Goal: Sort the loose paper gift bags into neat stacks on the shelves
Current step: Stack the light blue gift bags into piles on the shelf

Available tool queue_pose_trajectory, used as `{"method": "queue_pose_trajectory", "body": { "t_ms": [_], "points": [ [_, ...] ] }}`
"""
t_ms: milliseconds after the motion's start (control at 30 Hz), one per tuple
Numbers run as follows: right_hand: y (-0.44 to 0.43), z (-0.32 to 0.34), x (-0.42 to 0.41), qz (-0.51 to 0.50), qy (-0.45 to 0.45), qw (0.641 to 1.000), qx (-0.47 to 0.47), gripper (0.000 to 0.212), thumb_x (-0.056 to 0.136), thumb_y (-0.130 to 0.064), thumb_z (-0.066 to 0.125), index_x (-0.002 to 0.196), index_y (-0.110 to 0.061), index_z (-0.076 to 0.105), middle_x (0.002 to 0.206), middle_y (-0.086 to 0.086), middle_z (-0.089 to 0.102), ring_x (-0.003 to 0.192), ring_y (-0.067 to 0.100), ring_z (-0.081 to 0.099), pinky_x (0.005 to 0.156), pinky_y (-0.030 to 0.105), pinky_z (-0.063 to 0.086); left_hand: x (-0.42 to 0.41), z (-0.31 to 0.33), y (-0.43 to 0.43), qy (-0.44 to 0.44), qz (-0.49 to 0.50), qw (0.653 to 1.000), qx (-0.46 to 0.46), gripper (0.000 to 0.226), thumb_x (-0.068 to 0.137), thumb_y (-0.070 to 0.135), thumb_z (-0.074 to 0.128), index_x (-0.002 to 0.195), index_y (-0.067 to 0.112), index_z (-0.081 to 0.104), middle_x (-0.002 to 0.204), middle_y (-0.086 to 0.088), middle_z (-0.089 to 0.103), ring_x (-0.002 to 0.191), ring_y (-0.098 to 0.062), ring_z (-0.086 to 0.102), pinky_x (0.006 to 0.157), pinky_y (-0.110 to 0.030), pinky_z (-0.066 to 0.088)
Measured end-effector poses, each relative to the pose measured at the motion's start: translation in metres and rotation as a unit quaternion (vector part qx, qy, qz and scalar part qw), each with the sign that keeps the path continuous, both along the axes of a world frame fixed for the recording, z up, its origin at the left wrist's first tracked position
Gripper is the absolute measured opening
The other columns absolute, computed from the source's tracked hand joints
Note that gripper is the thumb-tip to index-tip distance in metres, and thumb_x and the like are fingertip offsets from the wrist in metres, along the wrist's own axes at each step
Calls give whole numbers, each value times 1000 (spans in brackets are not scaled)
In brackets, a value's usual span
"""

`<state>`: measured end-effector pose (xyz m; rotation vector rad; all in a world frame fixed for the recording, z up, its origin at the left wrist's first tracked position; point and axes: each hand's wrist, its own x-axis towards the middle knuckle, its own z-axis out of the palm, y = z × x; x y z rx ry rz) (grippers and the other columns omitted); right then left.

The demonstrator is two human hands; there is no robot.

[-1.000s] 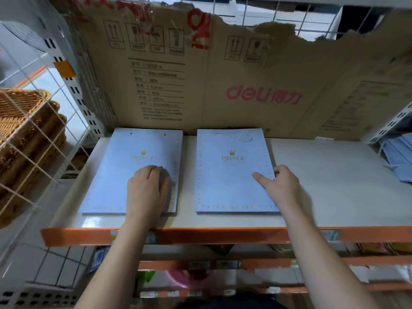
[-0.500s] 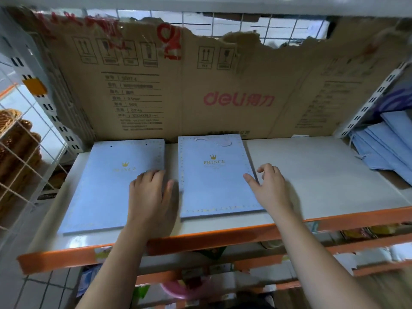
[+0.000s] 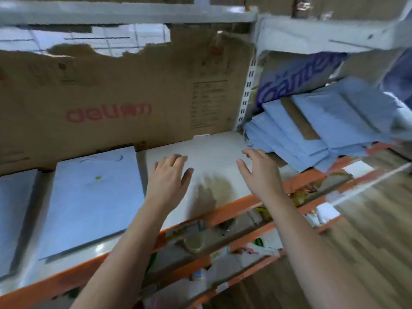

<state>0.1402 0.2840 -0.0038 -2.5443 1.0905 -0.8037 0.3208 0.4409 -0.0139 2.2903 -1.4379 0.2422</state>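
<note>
Pale blue gift bags (image 3: 93,192) lay on a white shelf (image 3: 214,152) edged orange; brown cardboard (image 3: 111,90) bore red lettering at twelve o'clock.

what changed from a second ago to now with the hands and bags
Both hands let go of the two flat bags and moved right: the left hand and right hand now hover open over the bare shelf, toward the loose pile. The flat bags stayed put.

2 flat blue stacks (image 3: 93,197) left; loose bags (image 3: 312,130) (jumbled) right.
</note>
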Motion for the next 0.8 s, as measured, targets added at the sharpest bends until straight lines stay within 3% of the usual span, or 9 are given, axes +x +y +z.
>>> {"method": "queue_pose_trajectory", "body": {
  "t_ms": [167, 400, 533, 633, 800],
  "points": [
    [-67, 8, -93, -16, 4, 1000, -4, 39, 97, -34, 51, 128, -12, 57, 124, 6, 59, 116, 23, 52, 89, 33, 44, -95, 1, -94, 4, -41, 999, -12, 53, 93, 46, 29, 121, 14, 60, 119, -3, 63, 105, -29, 59, 88, -42, 42],
    [-149, 8, -189, -63, 20, 998, 9, 42, 92, -38, 51, 121, -10, 62, 118, 9, 62, 113, 28, 55, 91, 34, 42, -194, 0, -196, 19, -80, 996, -18, 45, 91, 39, 38, 118, 12, 62, 117, -8, 64, 104, -32, 61, 87, -42, 43],
    [-194, 4, -223, -85, 7, 996, 27, 42, 90, -39, 49, 118, -10, 63, 113, 9, 65, 109, 29, 57, 93, 42, 47, -221, 2, -245, 21, -98, 995, -17, 48, 93, 42, 37, 125, 12, 58, 120, -7, 63, 106, -31, 59, 88, -43, 43],
    [-231, 3, -238, -111, 21, 993, 31, 34, 92, -35, 55, 115, -12, 64, 114, 8, 65, 107, 28, 57, 90, 38, 46, -228, 0, -285, 23, -107, 994, -17, 49, 94, 42, 35, 125, 11, 57, 120, -9, 61, 107, -32, 57, 89, -44, 42],
    [-302, 15, -250, -144, 40, 988, 40, 40, 93, -35, 58, 122, -8, 62, 126, 11, 61, 115, 31, 56, 91, 36, 45, -230, -1, -358, 24, -95, 995, -23, 42, 95, 40, 40, 118, 11, 58, 112, -10, 62, 102, -33, 58, 85, -44, 44]
  ]
}}
